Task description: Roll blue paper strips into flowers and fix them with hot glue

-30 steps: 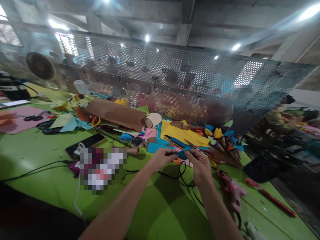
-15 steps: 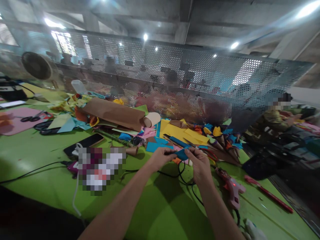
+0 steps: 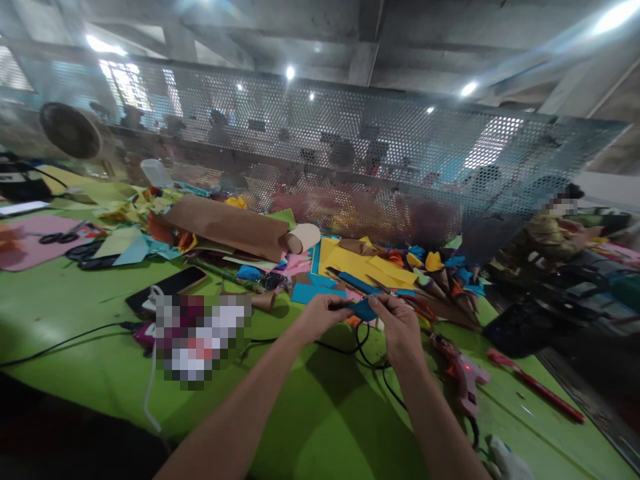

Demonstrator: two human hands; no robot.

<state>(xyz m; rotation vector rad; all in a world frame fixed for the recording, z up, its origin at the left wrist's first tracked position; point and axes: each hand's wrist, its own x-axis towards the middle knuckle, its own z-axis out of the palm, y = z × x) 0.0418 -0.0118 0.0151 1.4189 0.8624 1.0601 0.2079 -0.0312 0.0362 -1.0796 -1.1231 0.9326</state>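
Between my two hands is a small piece of blue paper (image 3: 364,309), held above the green table (image 3: 300,413). My left hand (image 3: 323,319) pinches its left edge between thumb and fingers. On the other side my right hand (image 3: 400,327) grips the paper, thumb near its top. A black cable (image 3: 361,343) loops on the table beneath them. Just beyond lie a flat blue sheet (image 3: 315,293), yellow sheets (image 3: 370,263) and a pair of scissors (image 3: 383,285). A pink glue gun (image 3: 466,380) with a lit red light rests right of my right hand.
Rolled brown paper (image 3: 230,227) and paper flowers (image 3: 435,261) crowd the far side, before a perforated metal screen (image 3: 300,147). A phone (image 3: 167,289) and power strip (image 3: 146,335) lie left. A red stick-like tool (image 3: 537,387) lies right. A person (image 3: 555,230) sits beyond, far right.
Both hands stay in nearly the same place on the blue paper, which looks slightly more tilted and darker. The view has shifted a little.
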